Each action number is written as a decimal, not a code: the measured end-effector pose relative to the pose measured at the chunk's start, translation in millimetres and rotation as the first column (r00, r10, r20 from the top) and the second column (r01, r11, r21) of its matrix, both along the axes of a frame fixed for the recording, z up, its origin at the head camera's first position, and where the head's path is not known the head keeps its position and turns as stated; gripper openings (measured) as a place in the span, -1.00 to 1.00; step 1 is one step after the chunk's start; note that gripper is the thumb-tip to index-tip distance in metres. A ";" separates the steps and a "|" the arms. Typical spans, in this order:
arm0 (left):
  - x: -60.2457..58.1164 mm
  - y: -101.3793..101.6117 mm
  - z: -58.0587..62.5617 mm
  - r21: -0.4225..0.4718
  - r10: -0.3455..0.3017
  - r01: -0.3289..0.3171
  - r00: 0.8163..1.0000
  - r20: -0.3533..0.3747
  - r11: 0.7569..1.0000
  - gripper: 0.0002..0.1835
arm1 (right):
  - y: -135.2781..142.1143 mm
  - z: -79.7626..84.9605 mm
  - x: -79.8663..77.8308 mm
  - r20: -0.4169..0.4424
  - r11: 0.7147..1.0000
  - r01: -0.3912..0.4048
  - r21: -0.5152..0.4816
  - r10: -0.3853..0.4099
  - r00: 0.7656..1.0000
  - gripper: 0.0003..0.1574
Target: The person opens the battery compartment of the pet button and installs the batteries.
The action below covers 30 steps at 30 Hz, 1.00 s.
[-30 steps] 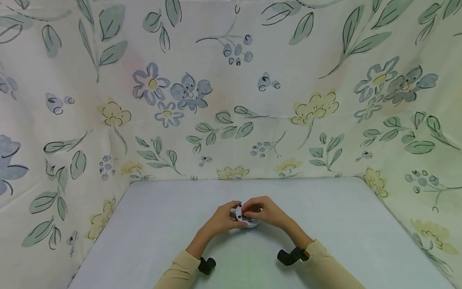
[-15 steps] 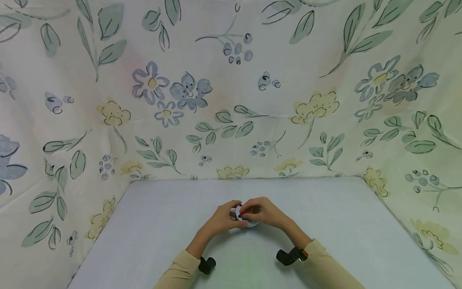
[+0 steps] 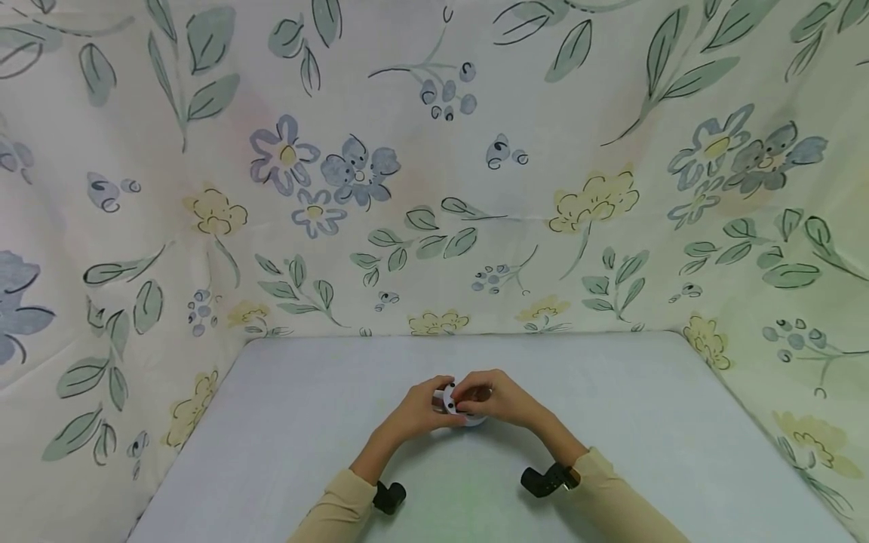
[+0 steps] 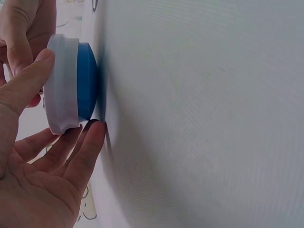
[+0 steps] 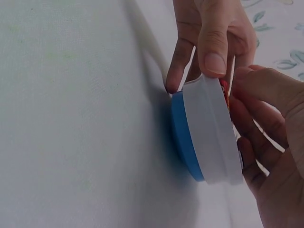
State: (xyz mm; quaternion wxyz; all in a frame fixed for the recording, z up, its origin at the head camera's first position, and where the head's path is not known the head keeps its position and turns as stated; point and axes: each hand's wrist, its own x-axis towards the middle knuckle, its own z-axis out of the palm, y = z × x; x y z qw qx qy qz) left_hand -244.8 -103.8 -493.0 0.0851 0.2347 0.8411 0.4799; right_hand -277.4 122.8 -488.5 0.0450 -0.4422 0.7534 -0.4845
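My left hand (image 3: 414, 413) grips a round white device with a blue face (image 5: 209, 133), thumb on its rim and fingers beneath. In the left wrist view the device (image 4: 64, 85) stands on edge, its blue side facing the white tabletop. The white back (image 3: 449, 400), with small black dots, faces my right hand (image 3: 498, 398). Fingers of the right hand are bent against that back and pinch a small red piece (image 5: 224, 88), seemingly a battery, at the recess. Most of the red piece and the recess are hidden behind the fingers.
The white table (image 3: 305, 392) extends around both hands. Behind and beside it hangs a cloth (image 3: 407, 279) printed with flowers and leaves. Black cameras (image 3: 389, 498) are strapped to both wrists, close above the table.
Red showed between the right fingertips a second ago in the head view; now those fingers cover it, slightly closer to the device. The left hand and the device stay nearly still.
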 end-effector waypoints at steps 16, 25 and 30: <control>-0.9 3.1 1.9 -0.069 0.026 -0.025 0.999 0.018 0.997 -0.20 | 26.2 -11.4 2.1 0.073 0.984 0.120 0.134 -0.131 0.989 -0.36; -0.3 3.0 4.5 -0.085 0.016 -0.016 1.000 -0.001 0.996 -0.20 | 23.0 -14.7 3.6 0.086 0.993 0.019 0.114 -0.029 0.996 -0.38; 0.4 1.8 5.1 -0.091 0.009 -0.010 1.000 -0.011 0.996 -0.20 | 20.3 -16.3 4.2 0.092 0.989 -0.007 0.147 -0.006 0.996 -0.40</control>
